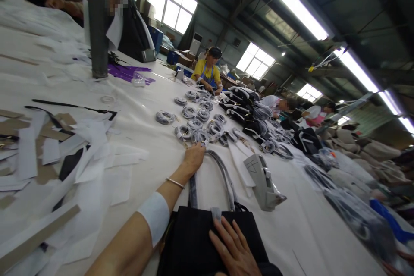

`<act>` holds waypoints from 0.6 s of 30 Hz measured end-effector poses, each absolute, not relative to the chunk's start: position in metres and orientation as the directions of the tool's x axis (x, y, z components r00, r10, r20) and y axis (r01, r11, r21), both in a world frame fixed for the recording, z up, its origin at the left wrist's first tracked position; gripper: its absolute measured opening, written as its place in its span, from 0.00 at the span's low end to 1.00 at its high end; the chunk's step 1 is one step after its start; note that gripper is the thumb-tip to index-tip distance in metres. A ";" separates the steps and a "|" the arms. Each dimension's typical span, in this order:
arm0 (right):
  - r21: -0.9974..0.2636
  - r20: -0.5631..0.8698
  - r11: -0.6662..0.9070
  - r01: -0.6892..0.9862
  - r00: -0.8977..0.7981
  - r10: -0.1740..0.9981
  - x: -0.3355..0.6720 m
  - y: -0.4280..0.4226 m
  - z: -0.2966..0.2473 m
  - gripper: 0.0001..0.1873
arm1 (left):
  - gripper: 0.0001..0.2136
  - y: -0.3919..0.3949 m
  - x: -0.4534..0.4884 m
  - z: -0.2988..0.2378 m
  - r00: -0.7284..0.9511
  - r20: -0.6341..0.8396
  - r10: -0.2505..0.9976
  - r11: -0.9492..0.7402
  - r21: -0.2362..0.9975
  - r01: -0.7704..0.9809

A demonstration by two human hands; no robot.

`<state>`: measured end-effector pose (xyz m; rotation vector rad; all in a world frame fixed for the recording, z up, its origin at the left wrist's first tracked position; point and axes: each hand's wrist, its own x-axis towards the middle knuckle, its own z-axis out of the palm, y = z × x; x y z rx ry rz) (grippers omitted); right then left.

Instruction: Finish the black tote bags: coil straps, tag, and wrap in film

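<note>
A black handbag (197, 237) with plastic-wrapped handles (226, 177) lies on the white table (148, 108) in front of me. My right hand (231, 248) rests flat on the bag's face, fingers spread. My left hand (194, 157) reaches forward past the handles, its fingers curled down at a coiled wrapped strap (199, 136) on the near edge of a group of such coils; what the fingers grip is hidden. A thin bracelet and a white arm patch are on my left forearm.
Several coiled straps (194, 116) and a stack of black bags (242, 103) lie beyond. White and brown paper strips (64, 155) cover the left. A grey pillar (97, 21) stands far left. A grey tool (263, 181) lies right of the handles. Other people work at the far end.
</note>
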<state>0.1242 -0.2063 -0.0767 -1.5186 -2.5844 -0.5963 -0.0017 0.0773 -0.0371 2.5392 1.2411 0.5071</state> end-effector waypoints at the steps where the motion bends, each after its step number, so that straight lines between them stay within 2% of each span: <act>1: 0.289 0.281 0.424 0.858 -0.499 0.820 0.124 -0.206 -0.079 0.41 | 0.17 0.076 -0.003 -0.036 0.578 0.190 0.794 -0.602 0.380 0.702; 4: 0.234 0.285 0.404 0.884 -0.460 0.841 0.117 -0.208 -0.078 0.41 | 0.18 0.076 -0.005 -0.030 0.609 0.163 0.776 -0.623 0.354 0.698; 7: 0.115 0.206 0.375 0.920 -0.392 0.897 0.105 -0.212 -0.061 0.38 | 0.16 0.078 -0.001 -0.017 0.625 0.083 0.776 -0.615 0.319 0.721; 11: -0.017 0.126 0.336 0.942 -0.332 0.935 0.099 -0.217 -0.045 0.36 | 0.16 0.065 0.013 0.000 0.517 0.019 0.856 -0.504 0.259 0.824; 13: -0.015 0.181 0.364 0.931 -0.355 0.917 0.103 -0.216 -0.055 0.38 | 0.18 0.050 0.019 0.001 0.450 0.038 0.892 -0.445 0.247 0.861; 16: 0.061 0.357 0.440 0.896 -0.431 0.828 0.110 -0.207 -0.090 0.39 | 0.19 0.029 0.027 -0.009 0.373 0.112 0.921 -0.389 0.255 0.885; 18: 0.076 0.488 0.399 0.914 -0.383 0.784 0.115 -0.200 -0.117 0.34 | 0.18 0.024 0.032 -0.019 0.341 0.162 0.926 -0.374 0.271 0.887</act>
